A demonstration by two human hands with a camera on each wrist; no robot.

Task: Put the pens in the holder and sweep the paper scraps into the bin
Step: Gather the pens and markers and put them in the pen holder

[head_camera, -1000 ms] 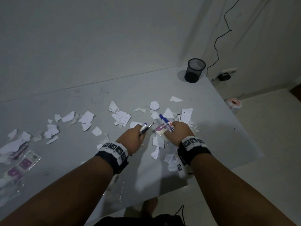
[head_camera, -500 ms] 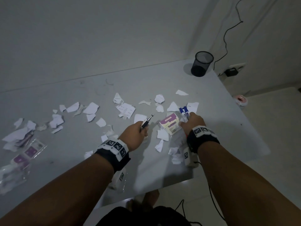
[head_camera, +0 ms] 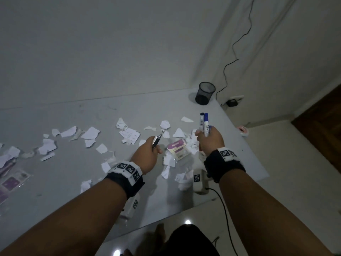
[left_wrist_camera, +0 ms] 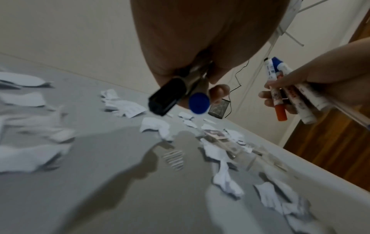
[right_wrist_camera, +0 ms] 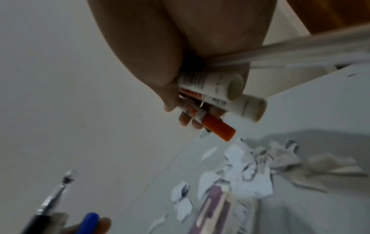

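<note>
Right hand [head_camera: 209,140] gripping a bundle of stiff white-barrelled markers [head_camera: 203,124] mid-barrel, left hand [head_camera: 147,151] pinching slippery black and blue-capped pens [left_wrist_camera: 176,96], loose bundles probably slipping unless squeezed.

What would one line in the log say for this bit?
left hand: grips pens | right hand: grips markers | holder: far corner, not reached | paper scraps: on table

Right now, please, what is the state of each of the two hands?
Left hand: closed around pens, above the table.
Right hand: closed around a bunch of markers, held upright.
</note>
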